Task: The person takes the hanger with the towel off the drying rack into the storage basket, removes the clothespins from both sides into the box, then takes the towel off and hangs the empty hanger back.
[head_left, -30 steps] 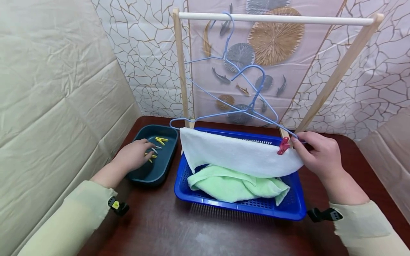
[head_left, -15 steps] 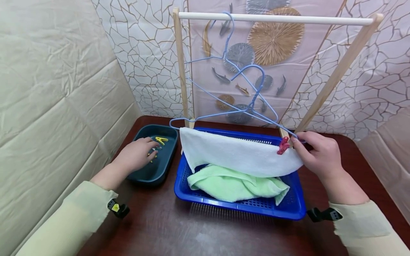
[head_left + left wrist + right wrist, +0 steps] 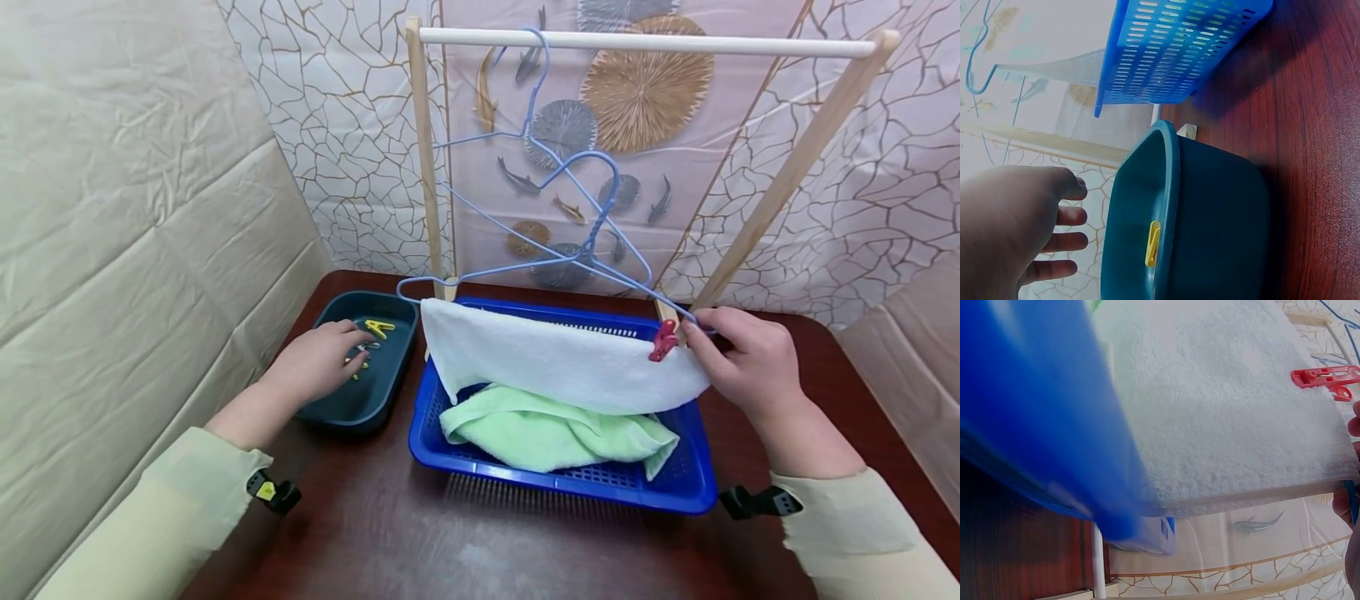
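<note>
My left hand (image 3: 318, 362) hovers over the dark teal tub (image 3: 393, 371), fingers spread and holding nothing. In the tub lie a yellow clothespin (image 3: 378, 327) and others partly hidden behind the fingers; the left wrist view shows one yellow clothespin (image 3: 1153, 244) past the rim. My right hand (image 3: 753, 358) pinches the right end of a blue wire hanger (image 3: 517, 267). A white towel (image 3: 555, 358) is draped over the hanger's lower bar, with a red clothespin (image 3: 663, 341) clipped near its right end. Close to my right fingers, the same red clothespin (image 3: 1325, 377) shows in the right wrist view.
Below the towel stands a blue basket (image 3: 622, 500) with a crumpled green towel (image 3: 540, 437) in it. Behind rises a wooden rack with a white rail (image 3: 675, 45), where a second blue hanger (image 3: 534, 92) hangs. The reddish-brown table (image 3: 465, 550) carries everything.
My left hand has shifted slightly up and right within the tub since a second ago, covering more of the clothespins. The right hand, hanger and white towel have stayed almost still.
</note>
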A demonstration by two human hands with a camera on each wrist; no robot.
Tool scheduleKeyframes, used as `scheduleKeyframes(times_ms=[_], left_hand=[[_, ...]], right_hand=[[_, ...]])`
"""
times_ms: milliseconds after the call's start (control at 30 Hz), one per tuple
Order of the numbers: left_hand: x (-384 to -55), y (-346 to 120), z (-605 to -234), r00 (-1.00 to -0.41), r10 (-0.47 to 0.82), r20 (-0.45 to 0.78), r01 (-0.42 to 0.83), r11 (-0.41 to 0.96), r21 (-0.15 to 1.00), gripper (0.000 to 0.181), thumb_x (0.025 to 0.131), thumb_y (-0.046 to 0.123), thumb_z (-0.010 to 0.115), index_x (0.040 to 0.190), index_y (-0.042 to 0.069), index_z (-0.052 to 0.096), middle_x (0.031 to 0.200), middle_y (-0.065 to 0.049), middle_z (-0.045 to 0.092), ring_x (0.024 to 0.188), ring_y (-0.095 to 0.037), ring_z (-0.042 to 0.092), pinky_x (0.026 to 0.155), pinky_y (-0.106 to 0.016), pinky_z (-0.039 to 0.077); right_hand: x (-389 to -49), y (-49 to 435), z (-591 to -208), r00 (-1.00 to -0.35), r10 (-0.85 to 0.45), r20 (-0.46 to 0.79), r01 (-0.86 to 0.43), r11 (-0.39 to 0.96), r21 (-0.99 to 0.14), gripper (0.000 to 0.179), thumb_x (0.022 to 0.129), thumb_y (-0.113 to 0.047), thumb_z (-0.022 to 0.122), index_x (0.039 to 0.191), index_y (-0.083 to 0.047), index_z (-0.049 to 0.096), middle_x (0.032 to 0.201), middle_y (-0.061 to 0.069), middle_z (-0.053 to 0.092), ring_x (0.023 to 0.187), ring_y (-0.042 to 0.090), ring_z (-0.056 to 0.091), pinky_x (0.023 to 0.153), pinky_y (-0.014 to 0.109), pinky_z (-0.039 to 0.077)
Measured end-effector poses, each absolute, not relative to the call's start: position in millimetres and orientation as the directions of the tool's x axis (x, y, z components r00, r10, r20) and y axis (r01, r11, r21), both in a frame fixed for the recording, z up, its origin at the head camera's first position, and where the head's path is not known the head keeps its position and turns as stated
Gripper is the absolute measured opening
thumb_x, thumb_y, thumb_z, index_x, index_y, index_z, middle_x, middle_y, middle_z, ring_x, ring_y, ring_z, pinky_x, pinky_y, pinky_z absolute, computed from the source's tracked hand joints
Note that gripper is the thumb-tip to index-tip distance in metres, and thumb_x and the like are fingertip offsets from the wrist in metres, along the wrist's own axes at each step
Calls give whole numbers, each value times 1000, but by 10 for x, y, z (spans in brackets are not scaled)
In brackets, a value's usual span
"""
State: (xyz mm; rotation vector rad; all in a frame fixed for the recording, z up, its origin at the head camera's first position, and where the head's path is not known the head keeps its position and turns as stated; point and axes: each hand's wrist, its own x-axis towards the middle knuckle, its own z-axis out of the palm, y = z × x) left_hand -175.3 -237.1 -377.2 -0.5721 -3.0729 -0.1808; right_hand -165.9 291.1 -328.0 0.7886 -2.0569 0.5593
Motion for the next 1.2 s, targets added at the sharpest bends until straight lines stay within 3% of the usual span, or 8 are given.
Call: scheduleKeyframes(times_ms=[633,1200], left_hand=[[-1666,-2238,-3653,-906,418,71,422,904,70,33,97,29,64,125,12,68,122,-11,63,106,-28,61,88,-46,54],[-1533,-2012,-3503,-863,492,111,498,866,34,33,95,28,68,124,11,69,121,-11,64,107,-26,62,89,-44,54]], right_hand=[[-1653,2945,-3285,-444,-328,834,-708,699,-102,53,98,-45,53,89,2,74,79,15,71,58,24,61,61,14,44],[-1648,2970,-3275,-443,-333,832,-715,692,-104,48,97,-42,56,91,1,75,81,14,72,57,22,60,62,12,44]])
